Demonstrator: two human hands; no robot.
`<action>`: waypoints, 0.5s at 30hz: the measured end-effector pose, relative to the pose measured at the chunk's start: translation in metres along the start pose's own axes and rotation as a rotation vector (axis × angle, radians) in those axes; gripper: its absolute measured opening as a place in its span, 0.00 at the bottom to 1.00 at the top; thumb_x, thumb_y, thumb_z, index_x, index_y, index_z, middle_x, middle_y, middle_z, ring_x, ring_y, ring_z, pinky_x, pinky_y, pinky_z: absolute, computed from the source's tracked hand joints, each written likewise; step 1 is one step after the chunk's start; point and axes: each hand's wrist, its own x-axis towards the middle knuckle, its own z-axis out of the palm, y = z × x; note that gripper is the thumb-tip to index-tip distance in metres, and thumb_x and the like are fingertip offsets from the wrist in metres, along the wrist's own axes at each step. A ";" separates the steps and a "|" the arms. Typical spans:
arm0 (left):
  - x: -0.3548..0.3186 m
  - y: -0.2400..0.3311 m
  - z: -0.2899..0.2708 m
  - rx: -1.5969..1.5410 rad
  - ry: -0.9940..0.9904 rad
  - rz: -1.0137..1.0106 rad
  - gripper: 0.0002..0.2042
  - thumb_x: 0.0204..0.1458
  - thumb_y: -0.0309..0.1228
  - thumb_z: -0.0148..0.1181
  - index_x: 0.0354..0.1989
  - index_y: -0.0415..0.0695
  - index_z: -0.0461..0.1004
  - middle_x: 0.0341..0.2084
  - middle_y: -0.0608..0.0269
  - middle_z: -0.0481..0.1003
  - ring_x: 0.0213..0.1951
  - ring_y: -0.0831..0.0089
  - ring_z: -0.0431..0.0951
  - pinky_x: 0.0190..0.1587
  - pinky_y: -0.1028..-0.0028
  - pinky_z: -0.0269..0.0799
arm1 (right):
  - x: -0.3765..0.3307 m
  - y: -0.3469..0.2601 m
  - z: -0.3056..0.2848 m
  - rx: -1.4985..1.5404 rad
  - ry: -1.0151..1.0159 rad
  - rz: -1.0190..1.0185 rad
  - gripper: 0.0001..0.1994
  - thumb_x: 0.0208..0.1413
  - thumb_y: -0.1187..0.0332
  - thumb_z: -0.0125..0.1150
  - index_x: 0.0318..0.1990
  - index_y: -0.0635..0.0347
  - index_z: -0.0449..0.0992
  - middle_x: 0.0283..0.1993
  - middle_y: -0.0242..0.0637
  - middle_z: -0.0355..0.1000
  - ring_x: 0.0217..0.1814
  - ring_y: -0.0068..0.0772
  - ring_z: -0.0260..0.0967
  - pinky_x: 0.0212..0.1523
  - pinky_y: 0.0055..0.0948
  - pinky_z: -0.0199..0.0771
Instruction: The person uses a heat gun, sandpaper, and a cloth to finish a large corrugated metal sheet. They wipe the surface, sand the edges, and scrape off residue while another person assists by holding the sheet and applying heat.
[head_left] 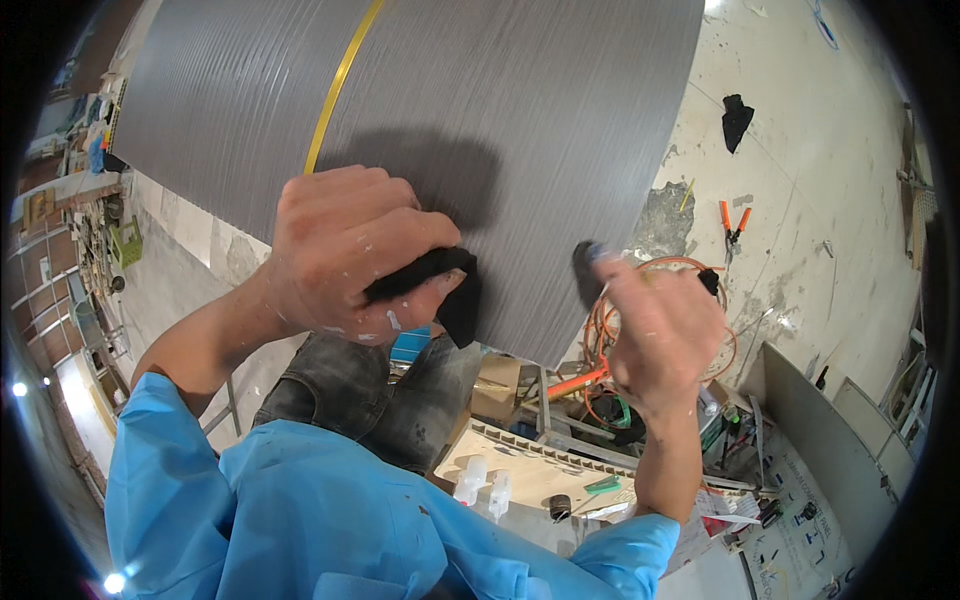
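My left hand (345, 245) is closed around a black cloth (461, 310), a corner of which hangs below my fingers. It is at the near edge of a large grey panel (560, 120) with a streaked surface. A narrow yellow strip (343, 78) runs across the panel, passing behind that hand. My right hand (662, 330) is closed, beside the panel's right corner. From its fingers sticks a small dark object (588, 272), blurred, with a bluish part; its kind cannot be told. White specks mark both hands.
Orange-handled pliers (735, 228) and a black cloth piece (736, 122) lie on the stained floor to the right. An orange hose (722, 362) coils behind my right hand. Below, a board (535, 462) carries white bottles (470, 478). A green crate (126, 243) stands far left.
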 end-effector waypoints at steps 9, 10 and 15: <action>0.001 0.001 -0.006 0.030 -0.057 -0.017 0.11 0.35 0.32 0.68 0.30 0.44 0.79 0.16 0.63 0.73 0.17 0.69 0.72 0.19 0.71 0.65 | -0.034 -0.042 0.000 0.186 -0.028 -0.197 0.19 0.43 0.70 0.67 0.47 0.50 0.83 0.20 0.22 0.56 0.18 0.20 0.52 0.20 0.25 0.48; 0.001 0.001 -0.005 0.026 -0.045 -0.026 0.11 0.36 0.32 0.69 0.29 0.44 0.79 0.16 0.64 0.71 0.17 0.69 0.71 0.19 0.71 0.64 | -0.031 -0.036 -0.001 0.136 0.005 -0.145 0.19 0.42 0.70 0.67 0.47 0.50 0.83 0.20 0.22 0.56 0.18 0.20 0.52 0.20 0.25 0.48; 0.000 0.001 0.000 -0.029 -0.013 -0.004 0.10 0.36 0.31 0.71 0.29 0.45 0.79 0.16 0.65 0.70 0.16 0.68 0.70 0.19 0.71 0.63 | -0.014 -0.002 0.010 0.048 -0.052 -0.009 0.19 0.40 0.69 0.69 0.45 0.50 0.83 0.20 0.21 0.57 0.18 0.22 0.54 0.20 0.25 0.49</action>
